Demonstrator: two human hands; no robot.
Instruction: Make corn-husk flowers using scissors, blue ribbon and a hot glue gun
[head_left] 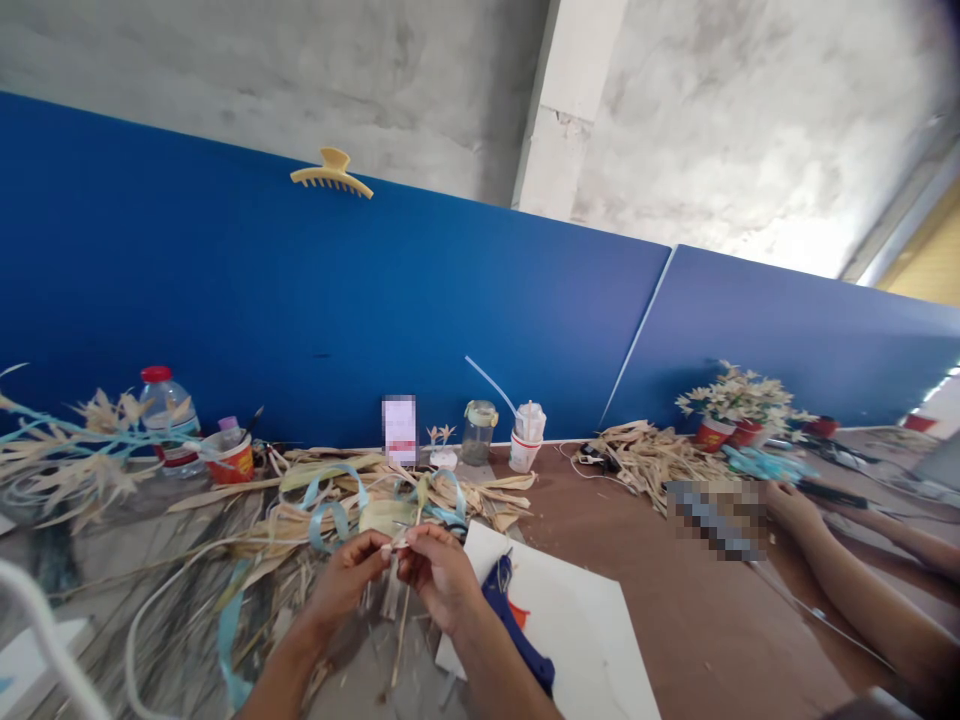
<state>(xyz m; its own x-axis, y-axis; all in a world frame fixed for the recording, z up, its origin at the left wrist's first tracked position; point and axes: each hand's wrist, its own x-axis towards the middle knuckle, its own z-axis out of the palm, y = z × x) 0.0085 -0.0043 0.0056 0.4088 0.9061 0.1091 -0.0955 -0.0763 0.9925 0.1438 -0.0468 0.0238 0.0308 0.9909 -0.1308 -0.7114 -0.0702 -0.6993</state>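
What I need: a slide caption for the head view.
Left hand and right hand hold a pale piece near a blue glue gun on white board.

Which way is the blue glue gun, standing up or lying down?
Lying down: the glue gun is on its side on the white board, its orange trigger sticking out sideways.

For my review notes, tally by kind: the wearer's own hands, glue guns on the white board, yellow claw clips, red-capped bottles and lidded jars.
Left hand and right hand: 2
Glue gun: 1
Claw clip: 1
Red-capped bottle: 1
Lidded jar: 1
Total: 6
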